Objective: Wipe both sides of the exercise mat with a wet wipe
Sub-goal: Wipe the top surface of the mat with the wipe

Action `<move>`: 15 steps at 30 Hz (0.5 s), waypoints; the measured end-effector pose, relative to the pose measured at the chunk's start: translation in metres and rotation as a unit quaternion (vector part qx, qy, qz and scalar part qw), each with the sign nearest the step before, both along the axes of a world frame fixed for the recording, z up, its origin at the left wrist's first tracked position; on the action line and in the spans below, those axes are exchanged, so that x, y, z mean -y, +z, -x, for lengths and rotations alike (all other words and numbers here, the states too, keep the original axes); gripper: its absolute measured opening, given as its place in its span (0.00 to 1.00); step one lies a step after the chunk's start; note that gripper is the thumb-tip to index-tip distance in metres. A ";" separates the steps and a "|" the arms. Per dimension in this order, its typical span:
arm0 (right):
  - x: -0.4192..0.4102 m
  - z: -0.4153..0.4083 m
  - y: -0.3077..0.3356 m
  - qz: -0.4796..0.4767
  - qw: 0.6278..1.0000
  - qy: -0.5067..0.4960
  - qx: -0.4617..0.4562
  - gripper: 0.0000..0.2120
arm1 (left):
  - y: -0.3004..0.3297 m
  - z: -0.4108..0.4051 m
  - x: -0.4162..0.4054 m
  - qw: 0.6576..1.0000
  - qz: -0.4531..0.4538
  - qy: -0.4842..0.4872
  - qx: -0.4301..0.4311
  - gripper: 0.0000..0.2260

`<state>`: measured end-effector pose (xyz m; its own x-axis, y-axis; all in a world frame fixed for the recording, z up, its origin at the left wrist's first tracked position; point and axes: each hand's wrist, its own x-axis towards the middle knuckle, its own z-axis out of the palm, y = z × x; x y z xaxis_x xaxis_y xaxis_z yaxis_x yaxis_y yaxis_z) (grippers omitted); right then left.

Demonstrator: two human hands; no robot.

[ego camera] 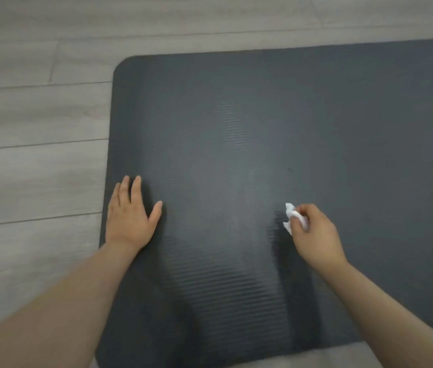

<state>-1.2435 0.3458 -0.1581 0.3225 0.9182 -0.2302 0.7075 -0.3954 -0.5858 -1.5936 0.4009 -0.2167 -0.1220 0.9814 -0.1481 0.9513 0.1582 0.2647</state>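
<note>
While the flat left hand (128, 219) presses the dark ribbed mat (263, 128), the right hand (313, 232) pinches a crumpled white wipe (293, 217).

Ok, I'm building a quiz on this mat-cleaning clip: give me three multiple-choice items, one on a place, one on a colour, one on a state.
1. Where does the left hand rest?
A. on the mat's left edge
B. on the floor
C. on the wipe

2. What colour is the exercise mat?
A. bright red
B. dark grey
C. white

3. How is the wet wipe held?
A. spread flat under a palm
B. lying loose on the floor
C. bunched in the right hand's fingers

Answers: 1 A, the flat palm lies on the mat near its left edge; 2 B, its ribbed surface is dark grey; 3 C, the white wad sticks out of curled fingers.
</note>
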 end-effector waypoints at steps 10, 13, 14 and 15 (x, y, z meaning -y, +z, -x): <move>-0.164 0.014 -0.030 -0.012 0.984 -0.179 -0.001 0.12 | -0.026 0.012 0.018 0.995 -0.058 0.078 0.008 0.35; -0.170 0.049 -0.049 -0.037 0.976 -0.213 0.007 0.10 | -0.027 0.014 0.018 0.995 -0.060 0.076 0.004 0.34; -0.172 0.055 -0.050 -0.044 0.973 -0.224 0.018 0.10 | -0.027 0.014 0.018 0.996 -0.055 0.075 0.002 0.34; -0.175 0.059 -0.050 -0.049 0.972 -0.229 0.029 0.10 | -0.026 0.014 0.017 0.996 -0.049 0.074 0.001 0.34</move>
<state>-1.3025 0.5209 -0.2080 0.7120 0.6924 -0.1170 0.5044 -0.6202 -0.6008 -1.6073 0.3837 -0.2427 -0.2665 0.9624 -0.0530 0.9190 0.2703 0.2870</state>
